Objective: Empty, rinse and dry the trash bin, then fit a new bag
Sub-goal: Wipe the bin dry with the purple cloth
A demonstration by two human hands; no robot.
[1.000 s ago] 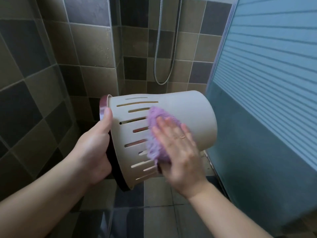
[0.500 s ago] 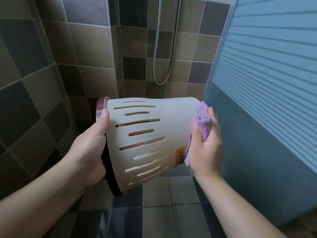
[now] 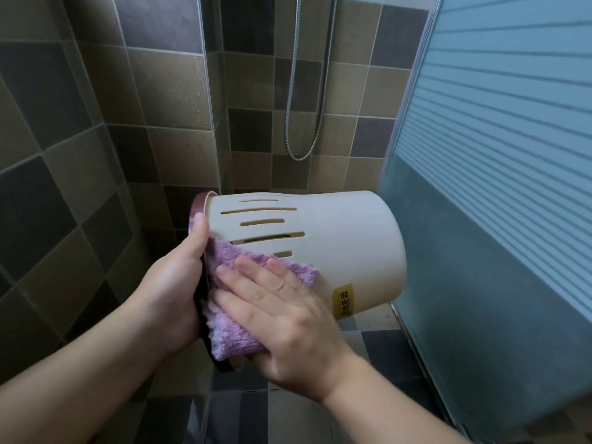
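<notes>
A cream plastic trash bin (image 3: pixel 339 238) with slotted sides and a dark red rim is held on its side in mid-air, its bottom pointing right. My left hand (image 3: pixel 173 283) grips the rim end, thumb over the edge. My right hand (image 3: pixel 282 312) lies flat on a purple fluffy cloth (image 3: pixel 234 318), pressing it against the bin's side near the rim. A yellow label (image 3: pixel 344 301) shows near the bin's base. The bin's inside is hidden.
Tiled walls (image 3: pixel 96 139) enclose the left and back. A metal shower hose (image 3: pixel 304 91) hangs on the back wall. A frosted glass shower door (image 3: pixel 499 187) stands close on the right. Tiled floor (image 3: pixel 243 415) lies below.
My right hand swept the cloth from mid-side to the bin's base, then back left to the rim end. The bin has rotated slightly in my left hand.
</notes>
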